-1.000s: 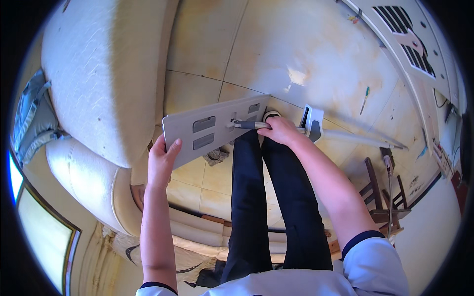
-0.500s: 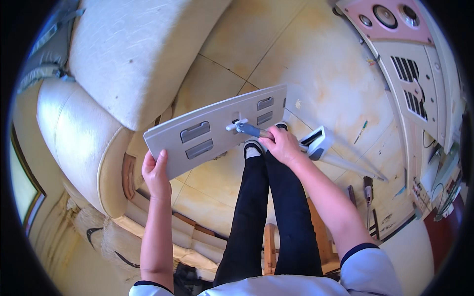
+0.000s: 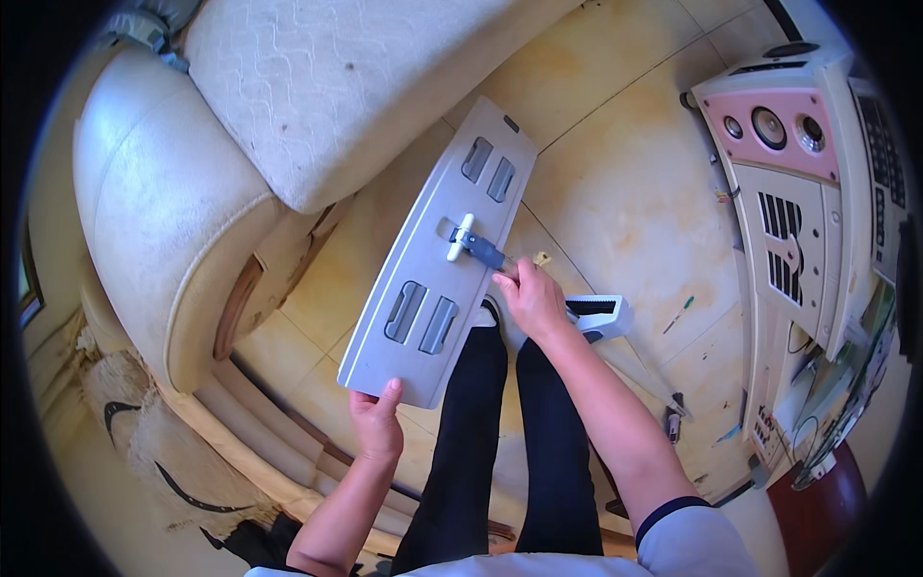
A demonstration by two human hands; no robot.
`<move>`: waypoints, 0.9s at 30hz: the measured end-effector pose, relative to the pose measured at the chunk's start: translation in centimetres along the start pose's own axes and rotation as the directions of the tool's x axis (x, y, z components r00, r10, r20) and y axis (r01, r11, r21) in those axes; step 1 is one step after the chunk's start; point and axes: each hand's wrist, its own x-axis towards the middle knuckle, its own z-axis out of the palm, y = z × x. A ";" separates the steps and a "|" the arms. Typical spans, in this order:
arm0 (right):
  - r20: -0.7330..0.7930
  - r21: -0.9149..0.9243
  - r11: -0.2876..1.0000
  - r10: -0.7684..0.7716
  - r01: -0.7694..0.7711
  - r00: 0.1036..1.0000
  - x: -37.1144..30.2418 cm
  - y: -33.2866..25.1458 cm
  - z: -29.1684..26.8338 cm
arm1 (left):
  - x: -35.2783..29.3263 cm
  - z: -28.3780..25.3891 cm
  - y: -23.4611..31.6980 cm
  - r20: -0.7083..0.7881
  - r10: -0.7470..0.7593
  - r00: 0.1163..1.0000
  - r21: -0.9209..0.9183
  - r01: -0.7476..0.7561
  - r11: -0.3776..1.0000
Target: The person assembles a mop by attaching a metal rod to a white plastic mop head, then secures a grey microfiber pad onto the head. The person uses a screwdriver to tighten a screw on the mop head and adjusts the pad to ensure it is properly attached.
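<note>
Left of the flat grey mop head [image 3: 437,264], a cream sofa [image 3: 125,202] with a rounded arm. At the mop head's near end, the left hand [image 3: 375,423], fingers narrowed on the edge, thumb on the upper face. Tilted over the tiled floor [image 3: 615,192], the mop head itself, with four dark grey clips. Right of its joint [image 3: 486,253], the right hand [image 3: 538,303], fingers wrapped around the handle [image 3: 508,268]. Farther right of the mop head, a slotted white-and-grey piece [image 3: 606,319], then a pen [image 3: 679,315], then a pink-fronted speaker cabinet [image 3: 755,183].
</note>
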 end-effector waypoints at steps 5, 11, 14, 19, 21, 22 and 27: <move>0.098 -0.002 0.998 0.068 -0.068 0.993 -0.1 2.0 -0.4 | 1.0 0.7 -1.0 -0.058 -0.060 0.997 0.033 0.062 0.998; 0.178 -0.108 0.981 0.179 -0.162 0.968 -1.7 6.9 -0.5 | 4.3 -1.5 -3.7 0.111 -0.267 0.957 0.193 0.243 0.951; 0.171 -0.157 0.959 0.260 -0.235 0.950 -2.5 10.7 0.5 | 5.0 -3.2 -8.0 0.238 -0.346 0.907 0.368 0.246 0.897; 0.207 -0.348 0.901 0.345 -0.260 0.916 -2.6 17.0 1.3 | 7.9 -7.6 -18.0 0.112 -0.268 0.957 0.785 0.080 0.614; 0.221 -0.404 0.877 0.369 -0.260 0.903 -2.7 18.2 2.1 | 10.7 -9.5 -20.9 -0.073 -0.316 0.946 0.770 0.255 0.585; 0.226 -0.424 0.870 0.370 -0.250 0.901 -2.6 18.7 2.4 | 12.5 -10.5 -22.5 -0.117 -0.256 0.960 0.799 0.244 0.550; 0.212 -0.520 0.816 0.407 -0.250 0.888 -2.4 21.9 3.1 | 21.6 -7.9 -25.4 -0.031 0.105 0.994 0.873 -0.024 0.487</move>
